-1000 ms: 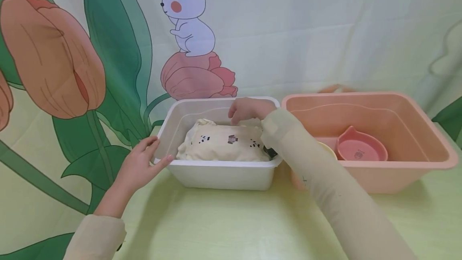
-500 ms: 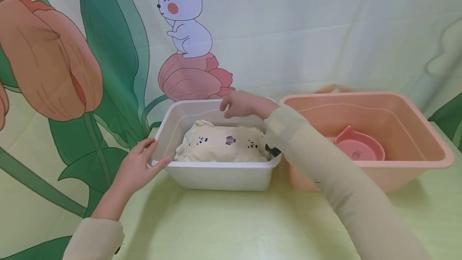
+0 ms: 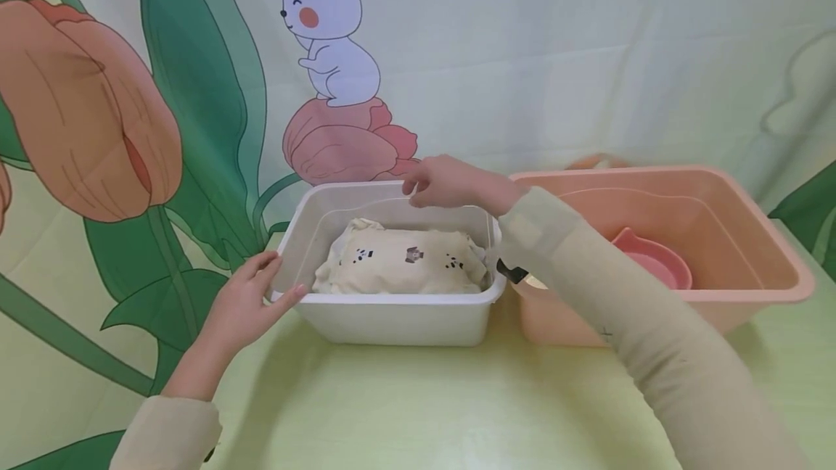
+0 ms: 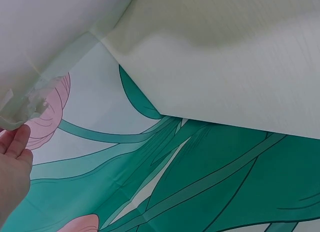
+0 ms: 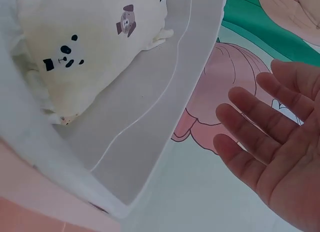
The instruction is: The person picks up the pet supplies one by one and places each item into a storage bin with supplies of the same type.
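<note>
My left hand [image 3: 244, 303] rests at the left front corner of a white plastic bin [image 3: 398, 321], its fingers on the side rim and its thumb along the front rim. In the left wrist view, fingertips [image 4: 20, 137] touch the bin's edge. Inside the bin lies a cream cloth pillow [image 3: 385, 267] printed with small dog and panda faces. My right hand [image 3: 451, 181] is over the bin's back rim with nothing in it. The right wrist view shows that hand's palm [image 5: 295, 177] with relaxed, slightly spread fingers beside the rim.
To the right of the white bin stands a peach-coloured bin [image 3: 712, 321] with a pink dish [image 3: 662, 267] in it, partly behind the right sleeve [image 3: 627, 318]. Both bins stand on a pale green table [image 3: 392, 405]. A printed curtain [image 3: 522, 56] with a rabbit and tulips hangs behind.
My right hand has risen from over the pillow to the bin's back rim, and its forearm has shifted right. The left hand keeps its place at the corner.
</note>
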`<state>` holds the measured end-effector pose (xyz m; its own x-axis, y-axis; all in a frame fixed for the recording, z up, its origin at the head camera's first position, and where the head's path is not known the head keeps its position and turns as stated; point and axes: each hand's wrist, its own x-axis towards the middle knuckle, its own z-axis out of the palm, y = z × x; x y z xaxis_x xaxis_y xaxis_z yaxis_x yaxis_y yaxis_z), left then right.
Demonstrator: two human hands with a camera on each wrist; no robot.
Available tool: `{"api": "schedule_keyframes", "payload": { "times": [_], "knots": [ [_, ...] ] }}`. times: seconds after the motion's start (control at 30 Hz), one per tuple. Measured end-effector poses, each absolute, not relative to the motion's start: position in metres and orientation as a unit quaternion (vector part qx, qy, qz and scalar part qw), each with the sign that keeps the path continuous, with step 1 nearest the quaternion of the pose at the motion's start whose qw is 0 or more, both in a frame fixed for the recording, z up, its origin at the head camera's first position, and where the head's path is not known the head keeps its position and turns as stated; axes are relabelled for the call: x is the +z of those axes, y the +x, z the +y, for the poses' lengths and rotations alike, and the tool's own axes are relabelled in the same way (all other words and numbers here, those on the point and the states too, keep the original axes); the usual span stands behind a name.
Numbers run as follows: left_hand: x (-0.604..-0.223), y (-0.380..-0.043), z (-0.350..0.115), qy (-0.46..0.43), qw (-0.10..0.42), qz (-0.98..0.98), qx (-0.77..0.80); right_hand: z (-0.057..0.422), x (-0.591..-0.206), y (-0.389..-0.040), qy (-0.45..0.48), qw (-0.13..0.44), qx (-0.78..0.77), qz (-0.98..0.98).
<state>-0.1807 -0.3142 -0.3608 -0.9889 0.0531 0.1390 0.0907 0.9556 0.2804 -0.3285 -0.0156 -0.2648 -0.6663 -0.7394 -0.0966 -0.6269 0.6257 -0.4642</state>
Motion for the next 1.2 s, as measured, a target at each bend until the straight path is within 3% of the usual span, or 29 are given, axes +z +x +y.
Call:
{"api": "schedule_keyframes", "payload": {
  "times": [1.2],
  "knots": [
    [-0.358,-0.181,-0.314,-0.037,0.059,-0.987,-0.141,0.036,-0.271,-0.303,-0.417,0.108,-0.225,0.874]
  ]
}}
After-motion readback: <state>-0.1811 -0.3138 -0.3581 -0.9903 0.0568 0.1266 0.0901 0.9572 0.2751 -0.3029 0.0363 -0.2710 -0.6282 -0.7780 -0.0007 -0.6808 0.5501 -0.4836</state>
